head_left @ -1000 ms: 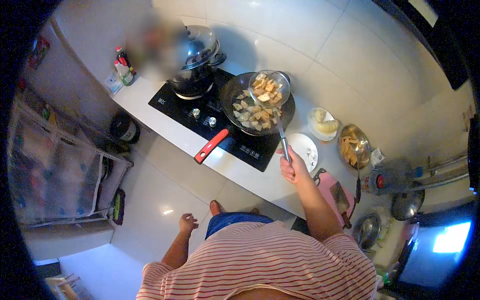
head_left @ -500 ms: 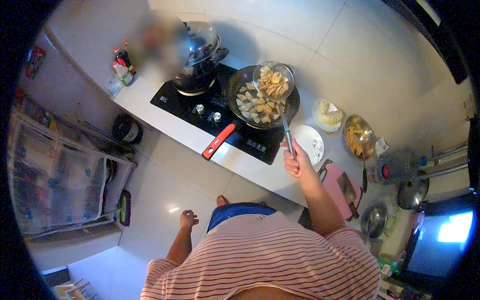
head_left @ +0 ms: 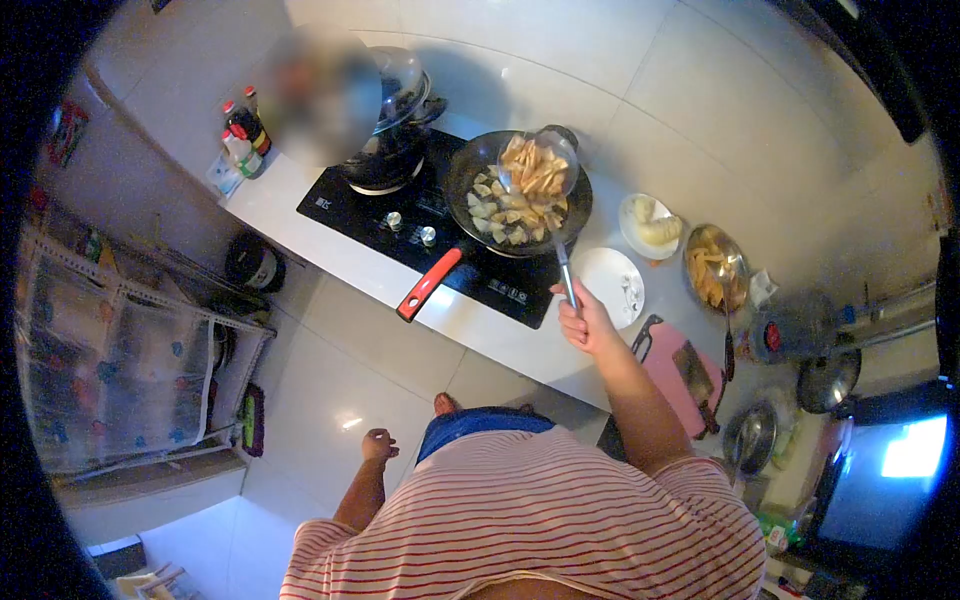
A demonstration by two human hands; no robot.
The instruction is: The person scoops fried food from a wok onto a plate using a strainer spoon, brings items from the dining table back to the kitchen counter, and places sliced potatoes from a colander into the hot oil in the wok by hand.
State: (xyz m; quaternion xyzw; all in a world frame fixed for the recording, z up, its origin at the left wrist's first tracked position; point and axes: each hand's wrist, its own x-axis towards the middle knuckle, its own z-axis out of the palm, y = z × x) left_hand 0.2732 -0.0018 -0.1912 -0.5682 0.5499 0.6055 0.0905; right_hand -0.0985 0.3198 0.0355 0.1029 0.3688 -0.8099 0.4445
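Note:
My right hand (head_left: 587, 318) is closed round the metal handle of a skimmer (head_left: 563, 260). Its round bowl is over the far side of a dark wok (head_left: 582, 212), heaped with golden-brown slices (head_left: 538, 172). Paler pieces (head_left: 492, 212) lie in the wok below, and some browned slices are at the bowl's near edge; whether they touch the pieces underneath I cannot tell. The wok's red handle (head_left: 430, 284) points toward me. Down at my side hangs my left hand (head_left: 379, 445), holding nothing, with loosely bent fingers a little apart.
The wok sits on a black cooktop (head_left: 330, 206) beside a lidded pot (head_left: 385, 160). Rightward are a white plate (head_left: 606, 285), a bowl of pale food (head_left: 627, 238), a metal bowl of brown pieces (head_left: 700, 250), and a knife (head_left: 695, 375) on a pink cutting board (head_left: 665, 385). Bottles (head_left: 243, 130) stand left.
My right hand has brought the skimmer slightly left and tipped its bowl. The browned slices have shifted and spread toward the bowl's near edge. My left hand still hangs at my side.

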